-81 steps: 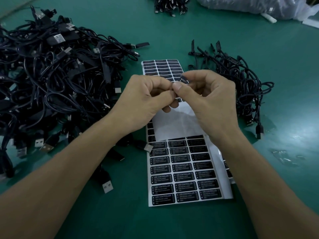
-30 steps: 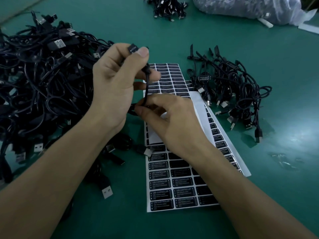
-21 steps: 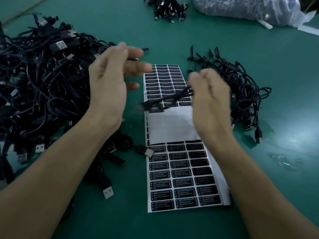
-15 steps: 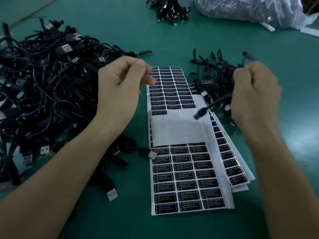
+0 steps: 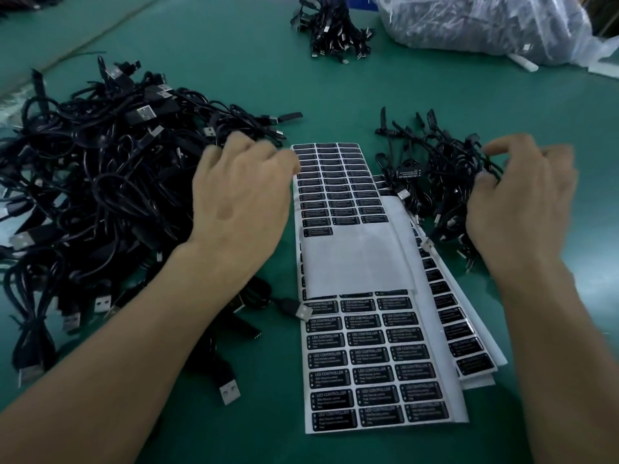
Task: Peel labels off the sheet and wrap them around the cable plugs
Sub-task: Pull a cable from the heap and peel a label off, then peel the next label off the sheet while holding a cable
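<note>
A label sheet (image 5: 355, 272) lies in the middle of the green table, with rows of black "LED CONTROLLER" labels and a bare white band where labels are gone. A large heap of black USB cables (image 5: 100, 182) fills the left side. My left hand (image 5: 241, 202) rests palm down on the heap's right edge, its fingertips hidden among the cables. A smaller pile of cables (image 5: 435, 175) lies to the right of the sheet, one showing a label on its plug. My right hand (image 5: 522, 202) hovers over this pile, blurred, with fingers spread and holding nothing.
More label sheets (image 5: 465, 336) fan out from under the top one on its right. A loose USB plug (image 5: 301, 311) lies at the sheet's left edge. A tied bundle of cables (image 5: 335, 28) and a clear plastic bag (image 5: 485, 25) sit at the back.
My right hand carried the labelled cable to the right pile and let it go. My left hand dropped from above the sheet onto the edge of the left heap.
</note>
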